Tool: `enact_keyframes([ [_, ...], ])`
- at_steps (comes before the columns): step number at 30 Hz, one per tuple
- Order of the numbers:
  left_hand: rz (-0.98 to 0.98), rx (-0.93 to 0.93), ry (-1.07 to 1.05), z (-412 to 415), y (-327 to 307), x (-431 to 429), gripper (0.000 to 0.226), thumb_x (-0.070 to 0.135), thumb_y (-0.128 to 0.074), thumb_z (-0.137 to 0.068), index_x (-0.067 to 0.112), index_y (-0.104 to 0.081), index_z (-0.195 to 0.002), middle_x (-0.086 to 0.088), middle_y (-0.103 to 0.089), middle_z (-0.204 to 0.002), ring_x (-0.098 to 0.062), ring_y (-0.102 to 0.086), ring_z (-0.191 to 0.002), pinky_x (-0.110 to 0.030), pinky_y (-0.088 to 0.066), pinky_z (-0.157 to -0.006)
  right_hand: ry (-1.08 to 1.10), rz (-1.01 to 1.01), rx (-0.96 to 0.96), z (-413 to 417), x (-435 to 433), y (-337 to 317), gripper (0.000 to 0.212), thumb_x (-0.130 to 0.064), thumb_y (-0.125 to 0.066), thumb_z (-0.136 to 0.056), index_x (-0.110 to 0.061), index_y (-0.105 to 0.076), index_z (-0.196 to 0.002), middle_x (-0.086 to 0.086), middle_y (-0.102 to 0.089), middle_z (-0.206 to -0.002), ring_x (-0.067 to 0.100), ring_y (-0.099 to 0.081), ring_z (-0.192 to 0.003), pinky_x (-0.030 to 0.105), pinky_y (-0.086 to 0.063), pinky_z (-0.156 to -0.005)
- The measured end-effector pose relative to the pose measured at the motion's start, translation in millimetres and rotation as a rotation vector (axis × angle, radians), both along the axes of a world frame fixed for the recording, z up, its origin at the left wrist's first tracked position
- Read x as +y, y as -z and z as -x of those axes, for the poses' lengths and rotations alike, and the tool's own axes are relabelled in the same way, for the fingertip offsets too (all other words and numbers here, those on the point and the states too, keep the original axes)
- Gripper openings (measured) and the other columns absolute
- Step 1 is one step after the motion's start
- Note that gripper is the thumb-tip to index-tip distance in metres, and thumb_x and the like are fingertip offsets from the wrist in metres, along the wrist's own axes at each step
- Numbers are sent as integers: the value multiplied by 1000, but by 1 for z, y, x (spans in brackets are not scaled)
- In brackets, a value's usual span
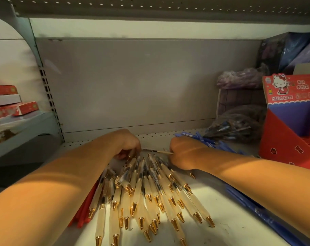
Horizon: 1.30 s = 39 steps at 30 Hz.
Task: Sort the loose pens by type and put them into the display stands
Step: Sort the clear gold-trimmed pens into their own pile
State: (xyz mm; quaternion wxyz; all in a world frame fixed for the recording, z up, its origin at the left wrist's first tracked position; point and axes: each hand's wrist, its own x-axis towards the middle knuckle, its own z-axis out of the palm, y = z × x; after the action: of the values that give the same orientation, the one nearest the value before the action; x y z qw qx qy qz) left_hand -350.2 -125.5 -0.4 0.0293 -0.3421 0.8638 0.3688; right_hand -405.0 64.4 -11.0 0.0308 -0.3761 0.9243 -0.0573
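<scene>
Nearest you, at bottom centre, the cream pens [141,201] fan out with their gold tips toward you. Their long axes converge away toward your hands. Red pens [85,210] lie along the fan's left edge and blue pens [253,206] at lower right. Your left hand [127,144] curls down on the fan's far ends, and your right hand [184,153] is curled just right of them. One thin pen [155,151] lies crosswise between them; whether either hand grips anything is hidden. Your right hand is nearer the display stand [283,125] at the right of frame, printed "HELLO KITTY"; its other writing is unreadable.
</scene>
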Motion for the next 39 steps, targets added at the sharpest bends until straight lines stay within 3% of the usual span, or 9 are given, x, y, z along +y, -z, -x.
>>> enact_keyframes([
  [5,-118,277,-103,-1,-14,-4,10,11,-67,-90,1,-68,-94,-9,-69,-75,-16,-63,-59,-23,-48,-48,49,7,127,3,-3,1,11,-21,-56,-92,-14,-51,-84,0,-46,-69,20,-50,-70,33,-45,-63],
  [9,-118,642,-155,-4,-32,-11,12,13,-69,-91,1,-68,-92,-13,-71,-84,-14,-67,-63,-21,-50,-46,103,73,13,10,-6,2,10,-14,-55,-95,-10,-60,-102,6,-60,-91,22,-61,-93,32,-49,-82],
  [14,-77,889,-104,-18,-58,-6,13,21,-66,-94,11,-65,-85,-6,-71,-85,-11,-70,-68,-23,-54,-56,129,228,-34,9,-1,-9,16,-16,-55,-97,-5,-66,-97,5,-59,-76,21,-64,-78,26,-48,-60],
  [17,-147,757,-75,-29,-63,6,11,17,-68,-91,6,-66,-89,-7,-69,-79,-11,-69,-58,-21,-53,-46,132,297,-90,2,4,-22,22,-18,-56,-97,-4,-68,-84,7,-67,-68,16,-68,-61,27,-56,-61],
  [20,-204,537,-30,-43,-58,20,10,11,-69,-89,3,-66,-94,-10,-69,-75,-16,-67,-57,-22,-52,-46,98,286,-144,-10,9,-33,29,-21,-57,-97,-7,-65,-73,4,-64,-59,4,-57,-39,17,-46,-50],
  [25,-166,278,23,-66,-45,42,13,12,-71,-86,6,-64,-96,-7,-69,-69,-13,-65,-53,-19,-50,-44,55,260,-261,-40,17,-41,21,-16,-61,-94,-7,-62,-74,0,-59,-50,4,-53,-32,14,-43,-37],
  [32,-126,193,0,-86,-30,61,18,10,-79,-79,6,-69,-92,-8,-67,-74,-11,-62,-46,-19,-52,-48,-119,94,-162,-69,36,-46,28,-21,-65,-89,-10,-61,-64,-4,-56,-45,5,-54,-38,14,-41,-39],
  [36,-47,217,-6,-92,-31,71,24,14,-84,-73,5,-67,-89,-9,-69,-82,-8,-63,-41,-18,-52,-46,-185,61,-198,-68,46,-48,23,-36,-69,-90,-13,-74,-92,-1,-74,-79,7,-67,-61,14,-49,-51],
  [39,66,182,41,-100,-32,77,26,19,-83,-76,5,-67,-92,-8,-72,-79,-8,-67,-46,-15,-50,-46,-168,116,-208,-58,55,-50,19,-39,-72,-87,-21,-72,-93,-6,-73,-79,6,-63,-62,14,-46,-50],
])
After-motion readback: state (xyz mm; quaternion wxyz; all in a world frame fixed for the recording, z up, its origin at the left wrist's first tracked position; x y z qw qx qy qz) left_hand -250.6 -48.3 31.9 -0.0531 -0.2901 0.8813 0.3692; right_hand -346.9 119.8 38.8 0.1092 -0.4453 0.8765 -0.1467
